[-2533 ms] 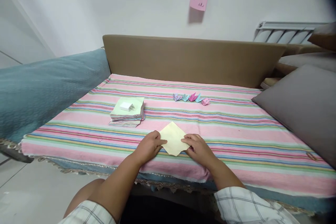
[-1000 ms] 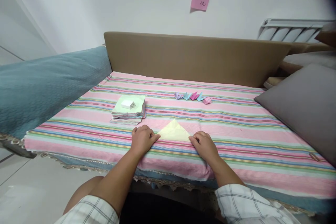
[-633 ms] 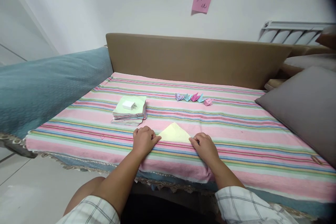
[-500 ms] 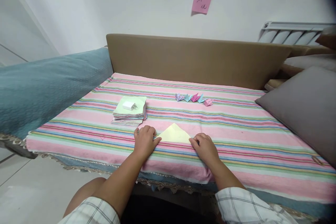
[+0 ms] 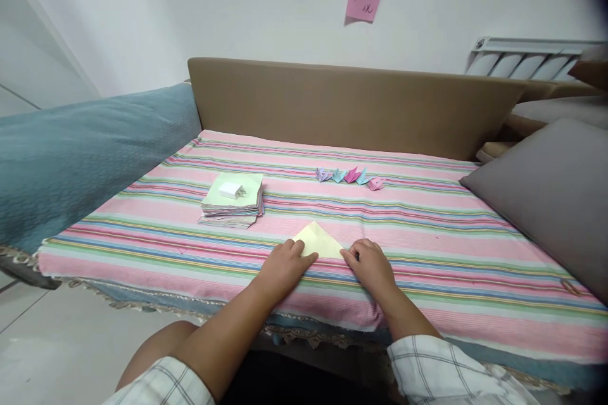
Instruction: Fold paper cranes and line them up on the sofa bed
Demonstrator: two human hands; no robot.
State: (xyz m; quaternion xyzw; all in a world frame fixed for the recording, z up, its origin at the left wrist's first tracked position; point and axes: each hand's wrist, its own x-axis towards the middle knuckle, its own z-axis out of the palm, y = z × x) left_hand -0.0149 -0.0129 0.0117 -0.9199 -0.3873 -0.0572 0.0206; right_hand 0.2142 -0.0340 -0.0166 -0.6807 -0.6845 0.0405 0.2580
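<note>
A pale yellow sheet of origami paper, folded into a triangle, lies on the striped cloth with its peak pointing away from me. My left hand covers its left corner, thumb along the folded near edge and curled fingers on the paper. At the right corner, my right hand pinches the tip between thumb and forefinger. Several small folded paper pieces in purple, blue and pink sit in a row beyond the triangle. To the left stands a stack of paper squares with a white plug adapter on top.
The striped cloth covers the sofa seat. Behind it rises a brown backrest, with a blue covered armrest on the left. A grey cushion leans at the right, and a small brown object lies near it.
My left hand has slid right along the triangle's folded edge, from its left corner towards the middle. My right hand stays at the right corner. The view has shifted slightly.
</note>
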